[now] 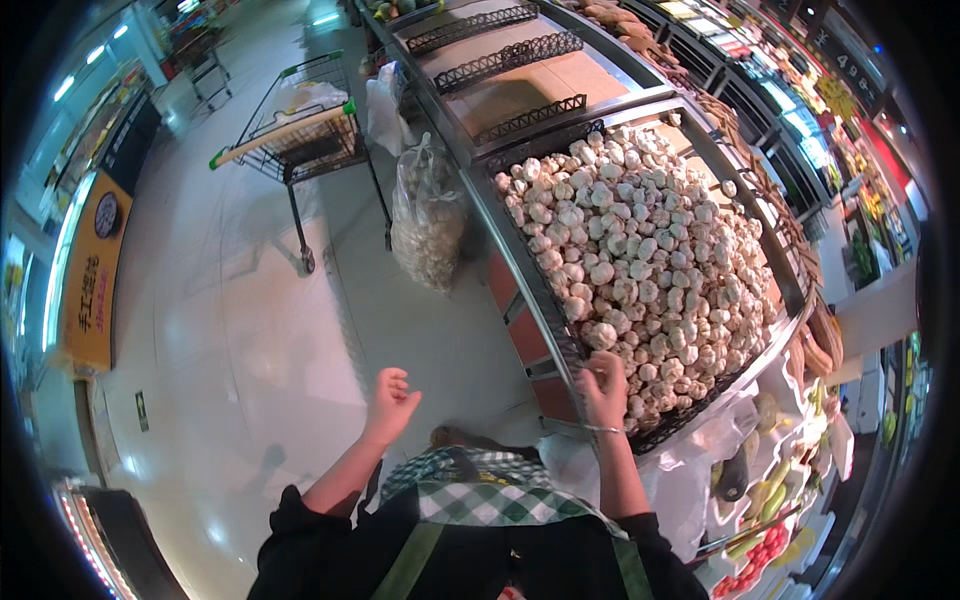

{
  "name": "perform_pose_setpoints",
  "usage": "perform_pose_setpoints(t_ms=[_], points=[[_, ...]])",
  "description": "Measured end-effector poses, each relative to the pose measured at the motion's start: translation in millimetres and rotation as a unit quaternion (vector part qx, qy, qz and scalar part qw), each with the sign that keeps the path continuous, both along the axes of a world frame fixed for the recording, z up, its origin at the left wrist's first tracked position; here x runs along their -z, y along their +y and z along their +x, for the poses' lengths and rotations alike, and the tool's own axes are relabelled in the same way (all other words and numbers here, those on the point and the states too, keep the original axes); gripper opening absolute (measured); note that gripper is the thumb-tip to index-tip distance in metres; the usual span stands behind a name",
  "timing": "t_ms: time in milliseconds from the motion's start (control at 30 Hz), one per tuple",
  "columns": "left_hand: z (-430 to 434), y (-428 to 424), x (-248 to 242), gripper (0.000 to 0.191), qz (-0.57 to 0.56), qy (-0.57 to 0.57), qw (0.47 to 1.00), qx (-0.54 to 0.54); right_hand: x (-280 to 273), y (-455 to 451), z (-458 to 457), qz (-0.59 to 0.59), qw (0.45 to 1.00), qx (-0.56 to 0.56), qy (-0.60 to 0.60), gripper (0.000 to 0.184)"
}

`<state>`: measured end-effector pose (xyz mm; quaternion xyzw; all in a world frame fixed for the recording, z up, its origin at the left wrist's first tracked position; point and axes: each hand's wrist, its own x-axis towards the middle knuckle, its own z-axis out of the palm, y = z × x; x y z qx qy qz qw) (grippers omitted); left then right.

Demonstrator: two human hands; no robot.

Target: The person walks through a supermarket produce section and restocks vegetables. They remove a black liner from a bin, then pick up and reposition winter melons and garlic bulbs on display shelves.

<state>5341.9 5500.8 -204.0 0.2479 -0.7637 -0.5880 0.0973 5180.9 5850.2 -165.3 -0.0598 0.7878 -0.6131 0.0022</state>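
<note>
A broad heap of garlic bulbs (637,247) fills much of a black-edged, metal-framed display bin to my right. My right hand (604,386), with a bracelet at the wrist, is at the bin's near left corner beside the lowest bulbs. Its fingers are bent and blurred, and whether they touch or hold anything is not clear. Over the floor, left of the bin, my left hand (392,405) hangs apart from everything with its fingers loosely curled and nothing in it. A clear plastic bag of garlic (427,225) stands on the floor against the bin's side.
Beyond the bag is a shopping cart (300,135) holding plastic bags, with a white bag (388,109) beside it. Black lattice dividers (510,60) cross the farther display bin. Wrapped vegetables (757,465) lie at lower right. A yellow-fronted counter (94,270) lines the left.
</note>
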Motion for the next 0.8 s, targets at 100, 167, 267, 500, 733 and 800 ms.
perform_pose_setpoints(t_ms=[100,167,267,500,733,800], points=[[-13,-63,-1,0.034,0.037,-0.012,0.998,-0.043,-9,-81,-14,0.1,0.988,-0.092,-0.071,0.027],[-23,-90,1,0.025,0.098,0.0,0.993,-0.073,-15,-119,-27,0.16,0.975,-0.138,0.068,0.025],[-36,-122,5,0.015,0.127,-0.036,0.989,-0.061,-14,-169,-49,0.132,0.976,-0.154,0.075,0.02],[-130,-250,-6,0.038,0.005,0.003,0.997,-0.071,48,-275,-153,0.175,0.968,-0.18,0.02,0.028],[-256,-338,-38,0.011,-0.032,0.02,0.996,-0.075,42,-381,-272,0.114,0.985,-0.117,-0.064,0.05],[-288,-346,-37,0.026,-0.018,0.057,0.998,-0.008,30,-397,-299,0.116,0.987,-0.113,-0.003,0.052]])
